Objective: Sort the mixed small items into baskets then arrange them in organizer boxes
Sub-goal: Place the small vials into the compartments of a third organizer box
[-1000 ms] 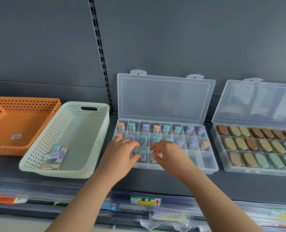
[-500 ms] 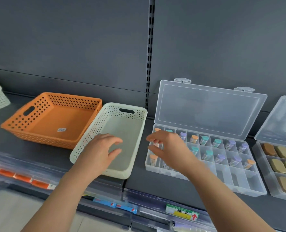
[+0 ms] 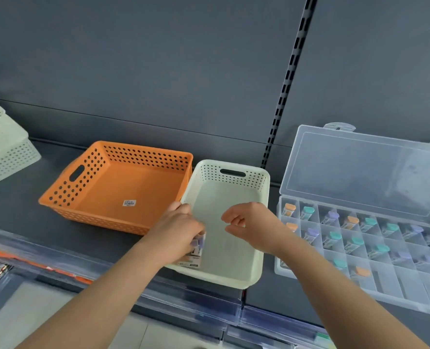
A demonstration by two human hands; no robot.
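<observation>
A cream perforated basket point(image 3: 265, 197) stands on the dark shelf between an orange basket point(image 3: 143, 153) and a clear organizer box point(image 3: 395, 283). My left hand point(image 3: 176, 229) reaches into the cream basket's near-left corner, its fingers curled round small purple-capped items point(image 3: 198, 243); more packets point(image 3: 192, 260) lie just below it, partly hidden. My right hand point(image 3: 254, 225) hovers over the middle of the basket, fingers loosely curled, holding nothing. The organizer box holds several small capped items point(image 3: 352, 220) with orange, teal and purple caps. Its lid point(image 3: 360, 172) stands open.
The orange basket holds only a small sticker point(image 3: 129, 203). A pale green basket point(image 3: 4, 152) sits tilted at the far left. A perforated upright rail point(image 3: 287, 81) runs up the grey back wall. Clear price-strip holders point(image 3: 196, 306) line the shelf's front edge.
The view has swung left. Both hands left the organizer box and moved over the cream basket. My left hand went down into its near-left corner onto the small items.
</observation>
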